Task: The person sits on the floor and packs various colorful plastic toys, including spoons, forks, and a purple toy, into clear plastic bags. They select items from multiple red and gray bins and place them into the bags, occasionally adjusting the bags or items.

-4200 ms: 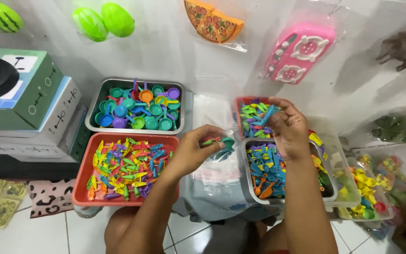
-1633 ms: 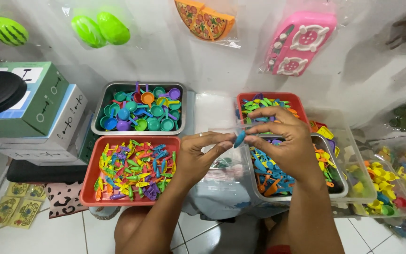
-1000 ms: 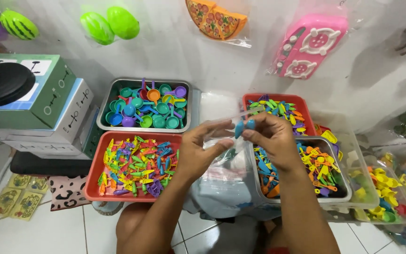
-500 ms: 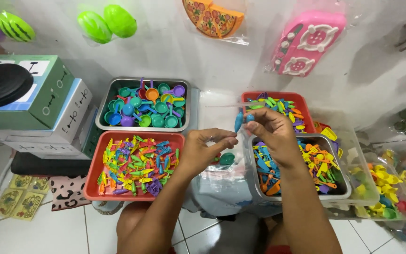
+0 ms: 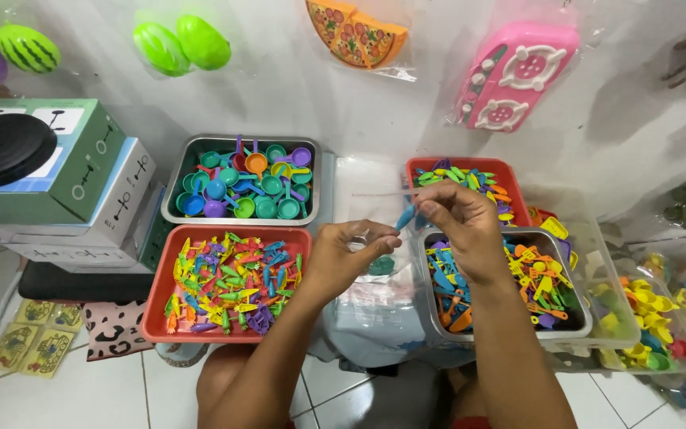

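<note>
- Head view: the right hand (image 5: 464, 230) pinches a small blue toy piece (image 5: 405, 216) at its fingertips, long axis slanting down toward the left hand (image 5: 344, 260).
- The left hand, fingers curled and apparently holding a clear plastic bag (image 5: 383, 270), sits just below-left of the piece, nearly touching.
- Counted: two red trays (image 5: 160, 318), two metal trays (image 5: 175, 187), all holding small toys.
</note>
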